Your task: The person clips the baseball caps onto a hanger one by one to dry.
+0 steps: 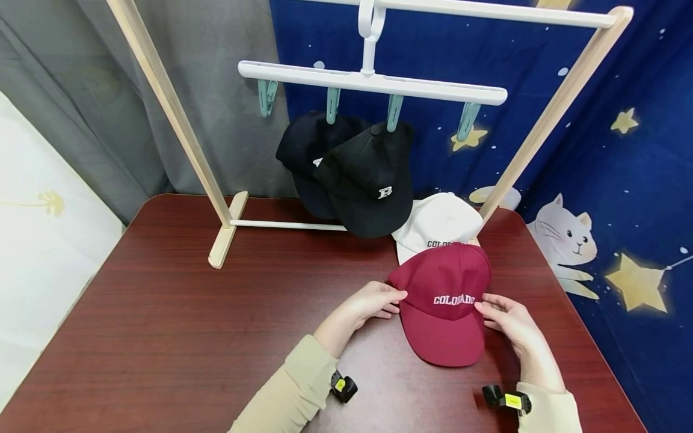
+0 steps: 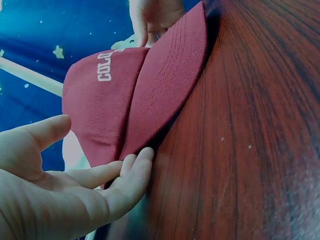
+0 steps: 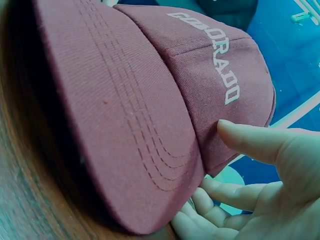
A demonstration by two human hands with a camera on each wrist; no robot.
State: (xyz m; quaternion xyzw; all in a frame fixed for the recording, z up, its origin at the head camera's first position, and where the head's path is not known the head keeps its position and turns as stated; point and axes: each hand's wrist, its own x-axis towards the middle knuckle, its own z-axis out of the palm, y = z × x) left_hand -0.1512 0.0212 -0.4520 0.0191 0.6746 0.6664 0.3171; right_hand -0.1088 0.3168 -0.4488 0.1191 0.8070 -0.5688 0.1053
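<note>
A maroon baseball cap (image 1: 444, 337) with COLORADO lettering lies on the table, brim toward me. At its left side is my left hand (image 1: 373, 300); in the left wrist view its fingertips (image 2: 145, 155) are right at the brim's edge and its thumb stands off the crown. My right hand (image 1: 511, 322) is at the other side. Its thumb touches the crown below the lettering in the right wrist view, while the other fingers (image 3: 205, 215) lie loosely by the brim's corner, partly hidden. Behind the maroon cap sits a white cap (image 1: 441, 219), partly covered by it.
A white clip hanger (image 1: 303, 75) hangs from a wooden rack (image 1: 178, 120). Two dark caps hang on its middle clips: a black cap (image 1: 373, 180) overlapping a navy cap (image 1: 303, 144). The outer clips (image 1: 468, 120) hold nothing. A low white bar (image 1: 287, 225) joins the rack's feet.
</note>
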